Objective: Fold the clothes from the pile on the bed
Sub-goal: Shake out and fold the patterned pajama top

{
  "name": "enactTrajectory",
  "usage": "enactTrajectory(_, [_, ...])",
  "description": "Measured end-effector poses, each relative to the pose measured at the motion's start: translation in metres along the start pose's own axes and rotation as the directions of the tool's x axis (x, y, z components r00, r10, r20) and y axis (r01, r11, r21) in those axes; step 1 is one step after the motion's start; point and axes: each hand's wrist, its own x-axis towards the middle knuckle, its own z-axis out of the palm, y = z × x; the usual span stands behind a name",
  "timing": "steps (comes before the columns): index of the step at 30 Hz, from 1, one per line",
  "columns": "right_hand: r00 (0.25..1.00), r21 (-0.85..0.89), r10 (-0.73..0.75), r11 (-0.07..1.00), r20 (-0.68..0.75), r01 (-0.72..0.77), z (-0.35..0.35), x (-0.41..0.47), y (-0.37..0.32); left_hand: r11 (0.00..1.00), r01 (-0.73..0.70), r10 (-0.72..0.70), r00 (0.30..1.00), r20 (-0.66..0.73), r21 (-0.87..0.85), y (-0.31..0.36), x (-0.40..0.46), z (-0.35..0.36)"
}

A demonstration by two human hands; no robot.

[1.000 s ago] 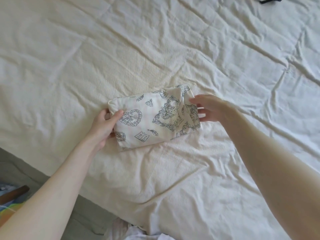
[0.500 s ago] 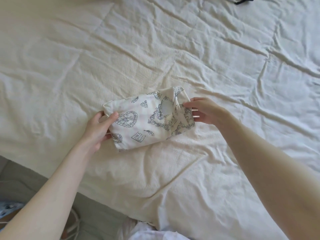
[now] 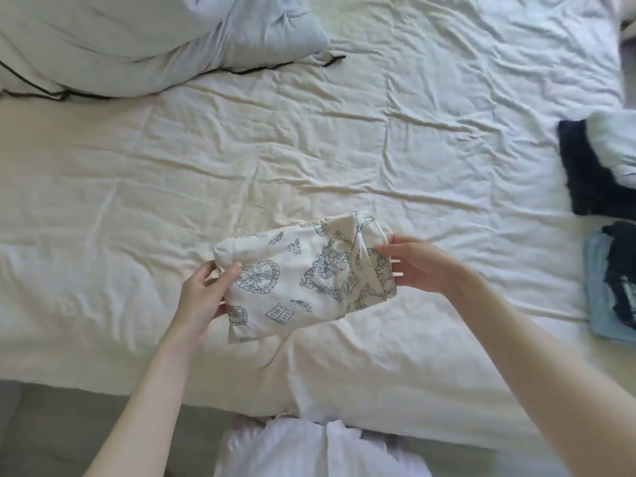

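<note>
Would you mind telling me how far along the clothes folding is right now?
Done: folded dark and light blue garments sit stacked at the bed's right edge. In hand: the left hand and right hand hold the folded cream printed garment at its ends. Left: setting it down; the pale blue heap may remain.

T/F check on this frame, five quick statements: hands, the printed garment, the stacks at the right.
1. Both hands hold the printed garment. True: left hand grips its left end, right hand pinches its right end.
2. The garment is spread out flat and unfolded. False: it is folded into a compact bundle.
3. Folded clothes lie at the right edge of the bed. True.
4. The garment is plain black. False: cream with a dark line print.
5. A pillow lies at upper left. True.
</note>
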Motion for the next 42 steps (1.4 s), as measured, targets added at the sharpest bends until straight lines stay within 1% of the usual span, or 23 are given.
enactTrajectory(5, [0.991, 0.088, -0.092, 0.991, -0.099, 0.101, -0.072, -0.115, 0.040, 0.996, -0.069, 0.061, 0.988, 0.141, 0.053, 0.010, -0.074, 0.080])
enactTrajectory(8, [0.978, 0.119, -0.144, 0.979, -0.152, 0.163, -0.119, -0.190, 0.073, 0.988, -0.125, 0.101, 0.968, 0.231, 0.090, 0.011, -0.127, 0.134])
enactTrajectory(11, [0.955, 0.148, -0.180, 0.965, -0.235, 0.218, -0.164, -0.265, 0.109, 0.979, -0.177, 0.136, 0.939, 0.316, 0.104, 0.005, -0.184, 0.189])
enactTrajectory(15, [0.916, 0.221, -0.191, 0.934, -0.353, 0.280, -0.222, -0.350, 0.169, 0.974, -0.191, 0.127, 0.904, 0.409, 0.119, -0.018, -0.253, 0.265])
enactTrajectory(19, [0.871, 0.273, -0.162, 0.909, -0.463, 0.315, -0.268, -0.411, 0.219, 0.962, -0.205, 0.090, 0.863, 0.497, 0.181, -0.038, -0.306, 0.333])
enactTrajectory(23, [0.842, 0.329, -0.151, 0.874, -0.517, 0.358, -0.310, -0.444, 0.247, 0.936, -0.261, 0.084, 0.818, 0.568, 0.238, -0.038, -0.334, 0.390])
enactTrajectory(27, [0.831, 0.376, -0.139, 0.843, -0.539, 0.386, -0.351, -0.454, 0.253, 0.919, -0.285, 0.070, 0.797, 0.600, 0.272, -0.032, -0.338, 0.442])
enactTrajectory(30, [0.822, 0.386, -0.121, 0.839, -0.556, 0.385, -0.386, -0.454, 0.251, 0.917, -0.282, 0.055, 0.791, 0.609, 0.283, -0.035, -0.332, 0.484])
enactTrajectory(33, [0.813, 0.412, -0.083, 0.830, -0.577, 0.377, -0.426, -0.452, 0.253, 0.919, -0.252, 0.011, 0.784, 0.620, 0.302, -0.045, -0.325, 0.532])
enactTrajectory(35, [0.811, 0.430, -0.063, 0.822, -0.582, 0.373, -0.443, -0.455, 0.258, 0.921, -0.243, 0.000, 0.783, 0.622, 0.305, -0.050, -0.328, 0.554])
enactTrajectory(42, [0.795, 0.467, -0.024, 0.799, -0.606, 0.380, -0.539, -0.478, 0.274, 0.911, -0.238, -0.045, 0.753, 0.657, 0.336, -0.060, -0.350, 0.653])
